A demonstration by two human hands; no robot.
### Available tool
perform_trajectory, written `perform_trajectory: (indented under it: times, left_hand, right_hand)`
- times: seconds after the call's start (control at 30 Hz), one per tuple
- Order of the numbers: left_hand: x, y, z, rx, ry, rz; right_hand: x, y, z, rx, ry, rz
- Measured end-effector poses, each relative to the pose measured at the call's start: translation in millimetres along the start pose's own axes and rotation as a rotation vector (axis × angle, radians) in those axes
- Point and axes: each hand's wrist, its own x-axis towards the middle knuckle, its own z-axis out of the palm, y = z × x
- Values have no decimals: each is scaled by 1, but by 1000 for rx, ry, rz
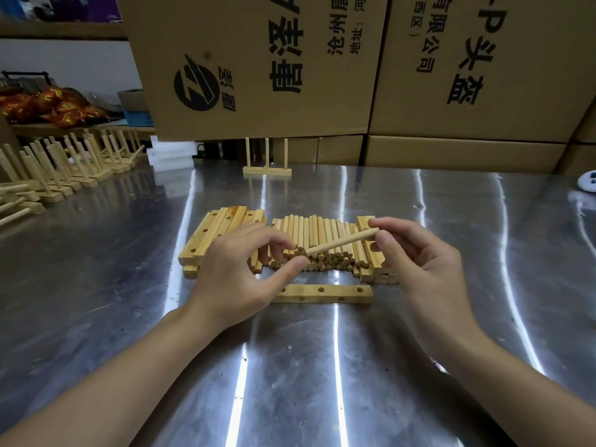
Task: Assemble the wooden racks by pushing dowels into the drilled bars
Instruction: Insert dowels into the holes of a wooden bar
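Note:
A single drilled bar (pixel 325 293) lies flat on the steel table in front of me, its holes facing up. Behind it is a heap of loose dowels (pixel 317 245), flanked by stacked drilled bars on the left (pixel 214 233) and right (pixel 371 266). My right hand (pixel 419 262) pinches one dowel (pixel 342 241) by its far end, holding it slanted above the heap. My left hand (pixel 238 272) hovers over the bar's left end, fingers curled near the dowel's lower tip; whether they touch it is unclear.
One finished rack (pixel 267 162) with three upright dowels stands at the back centre. Several finished racks (pixel 64 162) line the left side. Large cardboard boxes (pixel 258 62) wall off the back. A small white device (pixel 587 182) sits at the right edge.

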Motion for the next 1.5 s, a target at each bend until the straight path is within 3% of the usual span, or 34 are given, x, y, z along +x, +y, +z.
perform_trajectory:
  times: [0.33, 0.5, 0.6, 0.8, 0.93, 1.03, 1.17, 1.3, 1.5]
  left_hand:
    - [-2, 4, 3, -23, -18, 44]
    - [1, 4, 2, -12, -50, 33]
    - [-1, 2, 0, 19, -161, 43]
    - [-2, -5, -16, 330, -532, 62]
    - [0, -6, -19, 359, -618, -11]
    - [0, -4, -19, 250, -553, -88]
    - [4, 6, -16, -191, -344, -307]
    - [5, 11, -16, -568, -288, -494]
    - [6, 12, -11, -766, -254, -575]
  right_hand:
    - [-2, 6, 0, 7, -25, 16]
    - [-1, 12, -2, -73, -134, -6]
    - [-3, 18, 0, -154, -179, -26]
    - [0, 26, -8, -204, -131, -54]
    - [2, 26, -10, -229, -131, -68]
    - [2, 25, -9, -250, -127, -94]
    - [-1, 22, -8, -239, -119, -135]
    - [-7, 17, -5, -225, -76, -186]
    - [-14, 3, -2, -258, 8, -343]
